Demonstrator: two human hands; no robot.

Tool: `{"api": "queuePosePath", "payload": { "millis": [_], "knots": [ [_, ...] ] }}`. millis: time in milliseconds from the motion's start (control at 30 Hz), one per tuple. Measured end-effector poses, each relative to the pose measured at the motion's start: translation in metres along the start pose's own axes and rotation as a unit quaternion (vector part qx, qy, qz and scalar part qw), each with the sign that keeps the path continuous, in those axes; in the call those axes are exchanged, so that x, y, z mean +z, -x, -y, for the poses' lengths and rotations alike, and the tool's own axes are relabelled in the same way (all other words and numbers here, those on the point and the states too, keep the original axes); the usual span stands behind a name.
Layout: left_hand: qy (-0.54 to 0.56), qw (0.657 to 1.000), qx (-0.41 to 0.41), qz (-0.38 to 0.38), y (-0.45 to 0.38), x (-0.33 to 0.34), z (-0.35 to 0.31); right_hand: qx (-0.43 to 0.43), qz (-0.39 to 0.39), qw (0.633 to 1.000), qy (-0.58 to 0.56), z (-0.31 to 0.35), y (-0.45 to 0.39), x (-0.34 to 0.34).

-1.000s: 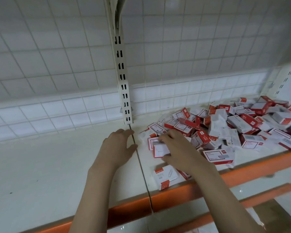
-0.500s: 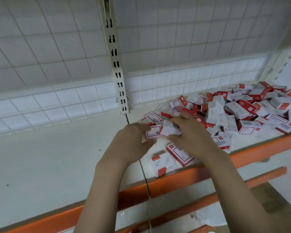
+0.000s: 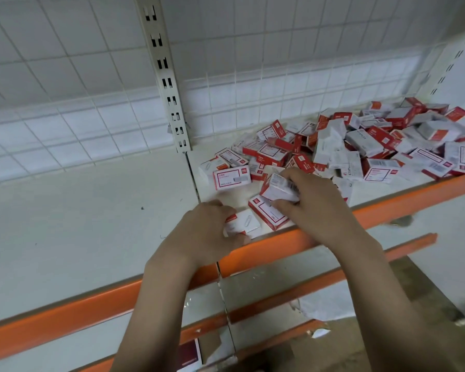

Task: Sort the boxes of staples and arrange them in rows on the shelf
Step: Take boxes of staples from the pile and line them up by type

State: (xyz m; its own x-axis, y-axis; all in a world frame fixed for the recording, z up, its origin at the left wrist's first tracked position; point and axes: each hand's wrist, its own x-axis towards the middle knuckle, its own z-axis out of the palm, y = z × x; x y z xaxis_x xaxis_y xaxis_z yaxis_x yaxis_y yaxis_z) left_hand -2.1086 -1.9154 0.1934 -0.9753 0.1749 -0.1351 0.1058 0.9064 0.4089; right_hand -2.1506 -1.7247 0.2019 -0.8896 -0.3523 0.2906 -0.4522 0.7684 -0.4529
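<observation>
Two bare forearms are showing, rising from the bottom edge toward the orange shelf edge (image 3: 333, 240). The left hand (image 3: 202, 234) and right hand (image 3: 317, 208) are wearing nothing: no sleeves, gloves, rings, watch or bands are showing. Fingernails are looking short and unpainted.

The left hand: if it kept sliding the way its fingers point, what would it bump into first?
Probably the red-and-white box lying flat just beyond the paperclip box that the left hand grips. Depth is hard to judge.
</observation>
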Motion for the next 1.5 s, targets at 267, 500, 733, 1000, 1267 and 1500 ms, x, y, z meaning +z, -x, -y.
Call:
{"api": "queuePosePath", "payload": {
  "millis": [267, 500, 733, 1000, 1267, 1500],
  "knots": [
    [-0.071, 0.986, -0.063, -0.137, 0.011, -0.024, -0.005, -0.036, 0.023, 0.996, -0.072, 0.004, -0.008, 0.003],
    [-0.022, 0.953, -0.106, -0.284, 0.039, -0.054, 0.003, -0.073, 0.077, 0.984, -0.144, 0.013, -0.030, 0.008],
    [-0.027, 0.930, -0.174, -0.322, 0.054, -0.043, 0.006, -0.118, 0.166, 0.963, -0.178, 0.019, -0.044, 0.022],
    [-0.031, 0.917, -0.195, -0.346, 0.058, -0.043, 0.011, -0.145, 0.059, 0.961, -0.227, 0.020, -0.059, 0.022],
    [-0.033, 0.916, -0.155, -0.368, 0.054, -0.056, 0.029, -0.176, 0.044, 0.960, -0.212, 0.030, -0.073, 0.016],
    [-0.035, 0.924, -0.116, -0.364, 0.067, -0.076, 0.078, -0.169, 0.002, 0.968, -0.183, 0.072, -0.079, 0.040]
  ]
}}
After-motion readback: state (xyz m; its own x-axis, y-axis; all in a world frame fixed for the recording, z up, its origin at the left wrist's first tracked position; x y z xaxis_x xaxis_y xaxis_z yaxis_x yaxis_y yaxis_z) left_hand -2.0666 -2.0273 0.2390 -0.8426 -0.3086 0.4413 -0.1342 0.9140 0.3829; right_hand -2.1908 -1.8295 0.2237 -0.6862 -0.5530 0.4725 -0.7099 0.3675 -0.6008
